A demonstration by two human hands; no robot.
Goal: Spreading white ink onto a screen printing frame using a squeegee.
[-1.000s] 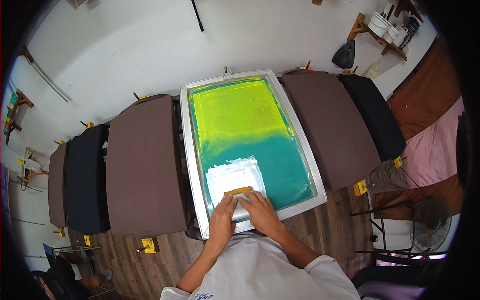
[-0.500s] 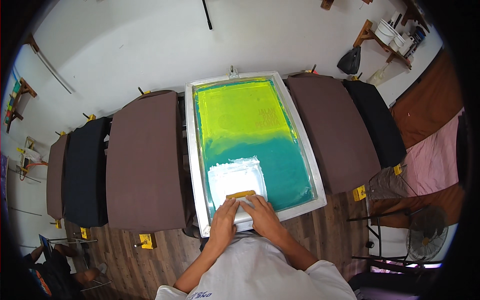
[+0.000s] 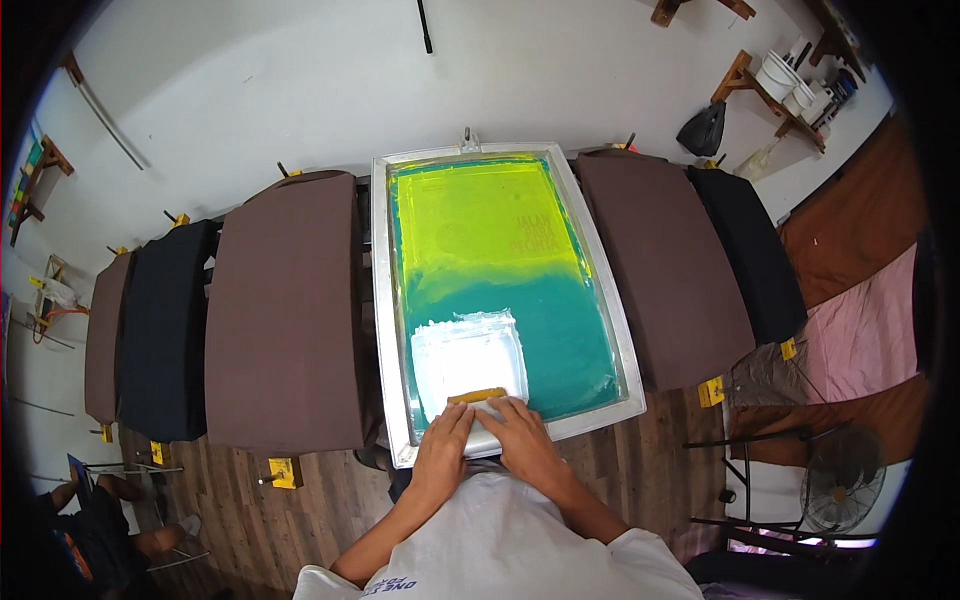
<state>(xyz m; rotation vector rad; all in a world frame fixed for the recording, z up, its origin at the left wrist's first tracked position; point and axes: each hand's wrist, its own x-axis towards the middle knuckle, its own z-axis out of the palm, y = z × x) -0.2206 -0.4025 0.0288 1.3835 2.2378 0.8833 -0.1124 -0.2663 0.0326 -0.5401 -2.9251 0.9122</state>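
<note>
A screen-printing frame (image 3: 628,368) with a pale metal rim lies lengthwise before me. Its mesh is yellow-green (image 3: 470,205) at the far half and teal (image 3: 560,350) at the near half. A patch of white ink (image 3: 468,350) covers the near left of the mesh. At the near edge of this patch, my left hand (image 3: 443,442) and my right hand (image 3: 522,440) close side by side on a squeegee (image 3: 476,396). Its ochre strip shows beyond my fingertips; the lower part is mostly hidden under my hands.
Brown fabric-covered boards (image 3: 285,310) (image 3: 665,270) flank the frame, with black ones (image 3: 165,330) (image 3: 750,255) farther out. White tubs (image 3: 778,76) stand on a wall shelf at the upper right. A fan (image 3: 843,480) is at the lower right; a seated person (image 3: 100,525) is at the lower left.
The view has shifted slightly, so the boards and frame sit a little differently in the picture. Both hands stay on the squeegee at the near end of the screen.
</note>
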